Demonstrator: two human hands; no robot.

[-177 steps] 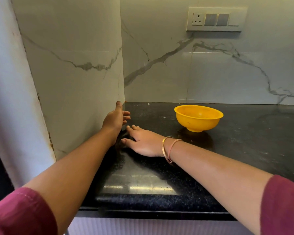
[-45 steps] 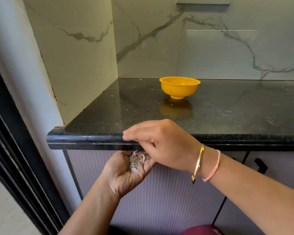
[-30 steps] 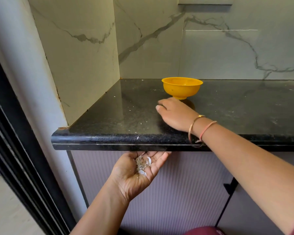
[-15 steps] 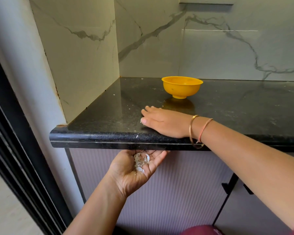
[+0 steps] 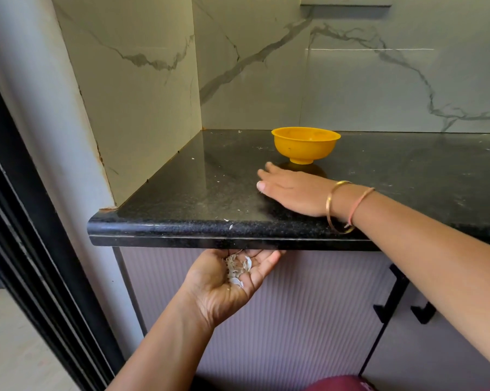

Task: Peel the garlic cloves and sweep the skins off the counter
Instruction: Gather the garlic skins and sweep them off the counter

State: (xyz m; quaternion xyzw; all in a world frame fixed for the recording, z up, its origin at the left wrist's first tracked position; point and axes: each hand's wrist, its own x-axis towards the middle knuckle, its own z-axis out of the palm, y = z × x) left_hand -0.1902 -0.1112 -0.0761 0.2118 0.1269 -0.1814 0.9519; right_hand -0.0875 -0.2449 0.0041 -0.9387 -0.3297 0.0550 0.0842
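Counter edge (image 5: 159, 232) hides fingertips of left hand (image 5: 224, 289), loosely cupping skins (image 5: 236, 269); right hand (image 5: 291, 193) flat.

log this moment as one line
step: sweeping | right hand: flat on counter | left hand: cupped below edge, holds skins | yellow bowl: on counter

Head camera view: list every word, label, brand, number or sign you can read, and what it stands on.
None: no text can be read in this view. The round yellow plastic bowl is plain, the speckled black stone counter bears only pale flecks, the white marble-patterned wall tiles show only grey veins, and the wall switch plate, cut off at the top edge, shows no marking.
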